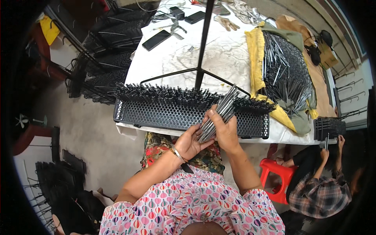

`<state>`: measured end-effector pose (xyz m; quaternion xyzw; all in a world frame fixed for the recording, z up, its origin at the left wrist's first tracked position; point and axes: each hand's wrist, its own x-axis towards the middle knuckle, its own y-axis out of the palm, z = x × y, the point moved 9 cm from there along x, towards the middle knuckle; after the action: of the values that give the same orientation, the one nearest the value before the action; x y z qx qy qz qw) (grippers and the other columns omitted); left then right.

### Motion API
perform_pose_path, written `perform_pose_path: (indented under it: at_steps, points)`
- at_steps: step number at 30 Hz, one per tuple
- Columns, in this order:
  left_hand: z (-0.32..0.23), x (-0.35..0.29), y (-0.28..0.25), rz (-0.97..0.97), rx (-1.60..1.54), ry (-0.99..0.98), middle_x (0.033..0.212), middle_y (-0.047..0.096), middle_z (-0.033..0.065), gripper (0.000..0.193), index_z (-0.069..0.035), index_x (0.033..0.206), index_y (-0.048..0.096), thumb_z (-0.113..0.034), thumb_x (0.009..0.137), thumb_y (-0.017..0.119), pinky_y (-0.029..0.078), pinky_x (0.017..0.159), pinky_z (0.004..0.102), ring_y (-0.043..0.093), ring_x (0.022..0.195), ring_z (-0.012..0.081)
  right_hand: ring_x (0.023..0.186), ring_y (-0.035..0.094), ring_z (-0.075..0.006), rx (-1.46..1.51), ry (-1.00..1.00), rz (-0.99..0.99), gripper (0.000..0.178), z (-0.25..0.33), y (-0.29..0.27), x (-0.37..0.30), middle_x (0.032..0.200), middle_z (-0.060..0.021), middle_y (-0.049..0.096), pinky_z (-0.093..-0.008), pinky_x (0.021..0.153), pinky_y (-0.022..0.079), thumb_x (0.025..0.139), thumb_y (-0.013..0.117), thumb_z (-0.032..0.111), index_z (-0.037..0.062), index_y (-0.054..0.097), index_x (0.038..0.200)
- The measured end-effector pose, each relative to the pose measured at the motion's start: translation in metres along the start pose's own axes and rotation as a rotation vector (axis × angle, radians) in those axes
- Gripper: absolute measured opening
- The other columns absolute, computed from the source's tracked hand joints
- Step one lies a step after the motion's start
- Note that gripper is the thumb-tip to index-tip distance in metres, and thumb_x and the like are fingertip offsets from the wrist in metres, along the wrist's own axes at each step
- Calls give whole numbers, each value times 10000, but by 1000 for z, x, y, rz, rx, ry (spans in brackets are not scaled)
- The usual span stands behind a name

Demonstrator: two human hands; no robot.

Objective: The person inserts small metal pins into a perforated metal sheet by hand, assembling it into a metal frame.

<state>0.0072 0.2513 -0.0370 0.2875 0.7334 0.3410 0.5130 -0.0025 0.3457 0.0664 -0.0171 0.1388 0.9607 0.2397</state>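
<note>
A bundle of thin silvery metal rods (220,113) lies slanted across both of my hands. My right hand (226,127) is closed round its upper part, thumb on top. My left hand (189,143) supports the lower end, palm up with the fingers curled under the rods. Just beyond my hands stands a long black perforated metal tray (156,114), and a dense row of short dark rods (164,96) sticks up along its far side. The bundle's upper end overlaps that row. A black upright bar (202,47) with two slanting braces rises behind it.
An open sack (256,58) of loose rods lies on the white-covered table (176,66), right. Phones (156,40) and a glove (226,23) lie farther back. Black racks (105,58) are stacked at left. A person in a plaid shirt (321,196) works at right near a red stool (276,178).
</note>
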Motion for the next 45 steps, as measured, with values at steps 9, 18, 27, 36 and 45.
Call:
perform_pose_path:
  at_steps: [9, 18, 27, 36, 45]
  points:
    - [-1, -12, -16, -22, -83, -5, 1086, 594, 65, 297, -120, 1141, 518, -286, 971, 341, 470, 879, 398, 571, 986, 191, 732, 605, -113, -14, -104, 30, 159, -7, 22, -8, 793, -52, 627, -245, 676, 485, 777, 650, 25, -16, 564, 904]
    - [5, -17, -6, 5, -87, -22, 1076, 612, 27, 302, -152, 1142, 542, -335, 963, 383, 452, 859, 357, 576, 966, 167, 712, 582, -106, 73, -232, -133, 535, 1, 30, -14, 829, -52, 567, -231, 626, 494, 763, 676, -24, -9, 377, 1206]
    - [4, -27, -10, 246, 83, -127, 1135, 582, 91, 429, -81, 1235, 466, -377, 960, 321, 473, 876, 423, 578, 1015, 249, 563, 535, -64, -21, -71, -129, 517, -6, 31, -4, 713, -12, 564, -197, 498, 451, 752, 731, 68, -5, 412, 1154]
    - [6, -47, -18, 199, 606, -192, 755, 563, 51, 281, -23, 934, 531, -211, 797, 688, 500, 601, 285, 575, 659, 145, 536, 553, -99, -144, 46, -37, 442, -50, 35, -16, 717, -32, 585, -218, 486, 448, 757, 724, 87, 5, 450, 1094]
    - [10, -49, -30, 68, 748, -14, 628, 471, -31, 232, -67, 823, 535, -243, 769, 676, 317, 416, 198, 426, 500, 48, 681, 609, -158, 62, 225, 111, 214, -71, 41, -33, 748, -70, 594, -295, 640, 518, 820, 666, 145, 17, 516, 903]
